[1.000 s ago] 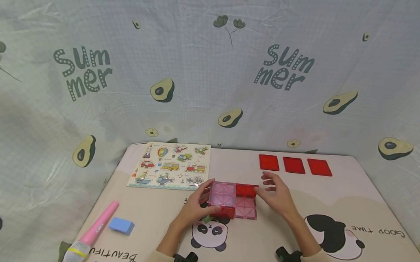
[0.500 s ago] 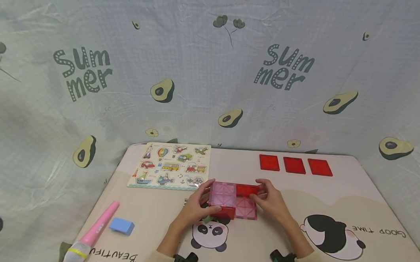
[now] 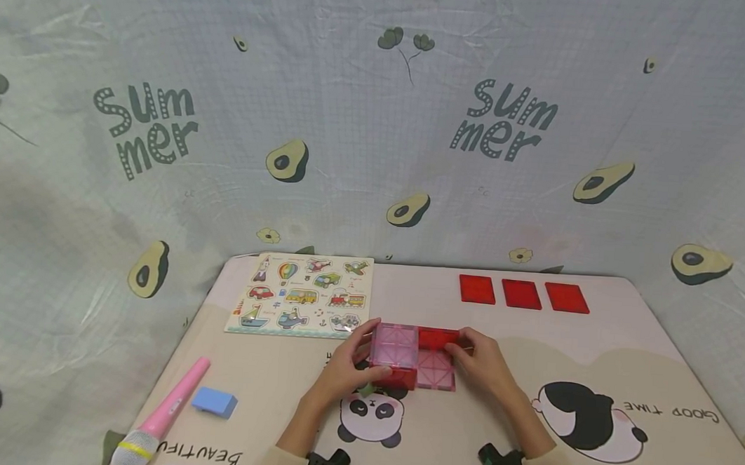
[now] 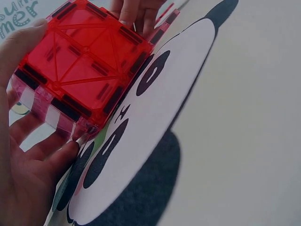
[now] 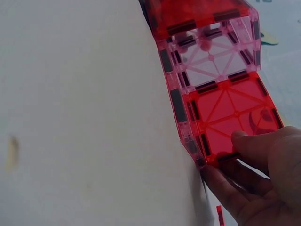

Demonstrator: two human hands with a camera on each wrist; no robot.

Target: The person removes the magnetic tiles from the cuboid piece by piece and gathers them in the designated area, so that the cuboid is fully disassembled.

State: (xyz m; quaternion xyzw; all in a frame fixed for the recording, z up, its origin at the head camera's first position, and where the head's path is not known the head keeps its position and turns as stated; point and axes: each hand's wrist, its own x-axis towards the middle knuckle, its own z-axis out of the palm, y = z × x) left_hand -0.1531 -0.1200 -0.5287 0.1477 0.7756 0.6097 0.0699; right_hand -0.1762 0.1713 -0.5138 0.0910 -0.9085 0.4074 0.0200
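A cube of see-through magnetic tiles stands mid-table, with a pink tile [image 3: 395,345] on top and a red tile [image 4: 84,59] facing the person. My left hand [image 3: 342,368] grips the cube from its left side, thumb on the front and fingers behind. To the cube's right a pink tile [image 3: 436,371] lies flat on the table. Along that tile's far edge another red tile [image 5: 235,110] stands upright beside the cube. My right hand [image 3: 484,359] pinches this upright tile at its right end, thumb on the near face and the other fingers behind it.
Three red square tiles [image 3: 522,294] lie in a row at the back right. A vehicle picture board [image 3: 307,317] is at the back left. A pink toy microphone [image 3: 167,408] and a blue block [image 3: 215,402] lie at the left. A printed curtain [image 3: 353,119] hangs behind the table.
My right hand has come in leftward and its spread fingers have closed on the end of the upright red tile. The left hand and the cube have stayed in place.
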